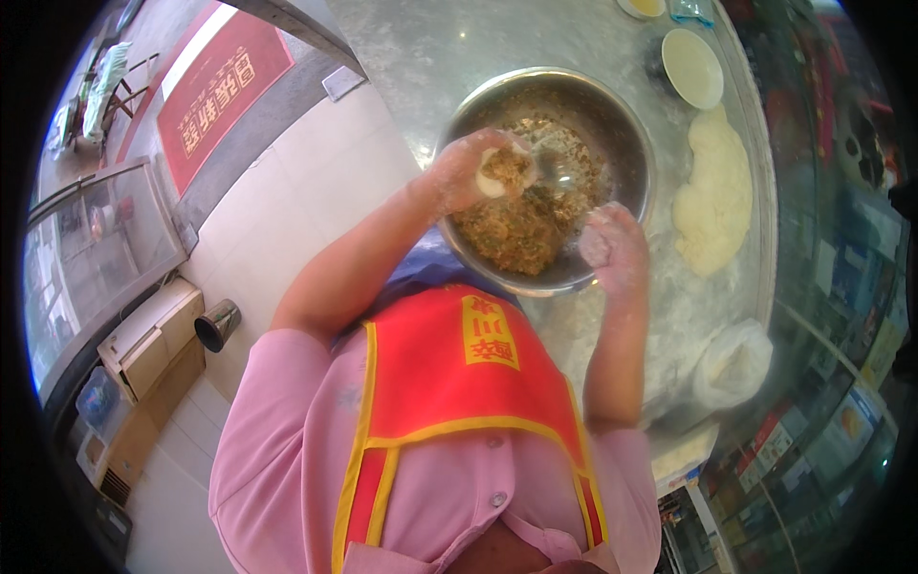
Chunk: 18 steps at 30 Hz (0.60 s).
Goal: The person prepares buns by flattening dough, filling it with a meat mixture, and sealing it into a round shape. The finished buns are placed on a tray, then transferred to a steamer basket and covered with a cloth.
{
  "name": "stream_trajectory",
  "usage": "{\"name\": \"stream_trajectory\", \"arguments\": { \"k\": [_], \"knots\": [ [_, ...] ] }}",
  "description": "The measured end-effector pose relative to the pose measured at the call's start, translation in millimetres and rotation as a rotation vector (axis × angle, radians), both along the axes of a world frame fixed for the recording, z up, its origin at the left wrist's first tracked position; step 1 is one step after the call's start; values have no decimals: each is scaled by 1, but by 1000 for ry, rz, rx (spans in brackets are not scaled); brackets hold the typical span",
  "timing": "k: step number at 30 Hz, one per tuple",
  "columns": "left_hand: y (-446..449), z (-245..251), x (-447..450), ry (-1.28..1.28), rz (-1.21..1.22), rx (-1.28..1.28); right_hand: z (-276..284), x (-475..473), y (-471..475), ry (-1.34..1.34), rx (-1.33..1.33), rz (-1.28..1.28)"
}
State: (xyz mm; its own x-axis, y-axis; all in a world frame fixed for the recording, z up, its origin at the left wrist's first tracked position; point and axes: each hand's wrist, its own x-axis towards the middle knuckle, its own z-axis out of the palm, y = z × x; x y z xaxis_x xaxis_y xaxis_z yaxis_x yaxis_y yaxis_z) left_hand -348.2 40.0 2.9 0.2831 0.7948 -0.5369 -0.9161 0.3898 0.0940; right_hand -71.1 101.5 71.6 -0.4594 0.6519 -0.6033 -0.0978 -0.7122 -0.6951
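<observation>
A large steel bowl [631,143] holds a brown crumbly filling [513,233] with green bits, along with white flour-like powder. Over the bowl's left side, my left hand [470,168] holds a piece of dough [490,184] with filling heaped in it. My right hand [613,244], dusted white, is curled at the bowl's right rim; whether anything is inside its fingers cannot be told. To the right of the bowl, a long slab of pale dough [713,194] lies on the floured metal worktop.
Beyond the dough stands a cream bowl [692,69], with a smaller bowl of yellow liquid [643,7] at the top edge. A white plastic bag [735,362] sits at the near right of the worktop. On the floor at left is a dark bin [217,325].
</observation>
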Motion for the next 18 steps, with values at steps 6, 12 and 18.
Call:
{"name": "stream_trajectory", "arguments": {
  "k": [6,12,18],
  "knots": [
    [-6,-18,8,619,-108,156,-31,5,7,-518,327,88],
    [-6,5,7,220,-14,109,-31,-8,0,-941,1075,503],
    [2,29,23,290,-102,121,-3,-49,-3,-463,945,323]
  ]
}}
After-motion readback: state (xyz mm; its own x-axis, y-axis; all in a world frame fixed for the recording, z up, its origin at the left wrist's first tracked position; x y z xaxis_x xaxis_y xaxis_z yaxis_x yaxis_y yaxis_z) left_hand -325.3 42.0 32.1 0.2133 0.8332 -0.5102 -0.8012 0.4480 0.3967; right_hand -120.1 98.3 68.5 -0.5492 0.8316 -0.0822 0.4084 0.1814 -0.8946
